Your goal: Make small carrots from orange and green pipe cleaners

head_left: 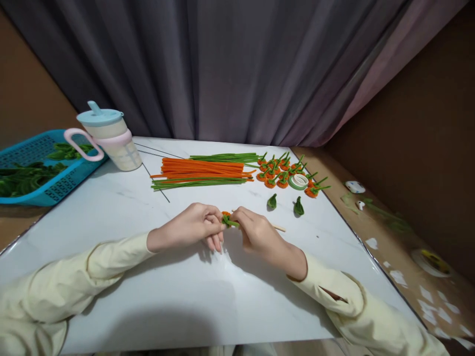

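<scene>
Between my two hands is a small orange and green pipe-cleaner pumpkin (227,217), its green stem pointing right. My left hand (198,225) pinches it from the left with thumb and fingers. In my right hand (256,230) is a thin wooden stick (279,228), whose end sticks out to the right behind the knuckles; its tip is at the pumpkin, partly hidden by my fingers. Just beyond my right hand lie two dark green leaf-like pieces (272,201). Farther back are bundles of orange pipe cleaners (204,169) and green pipe cleaners (200,183).
Several finished orange pumpkins (270,182) with green stems stand at the back right, around a roll of tape (298,181). On the left are a tumbler (115,141) and a blue basket (59,190) of green pieces. Paper scraps (399,278) and an earbud case (355,187) lie right.
</scene>
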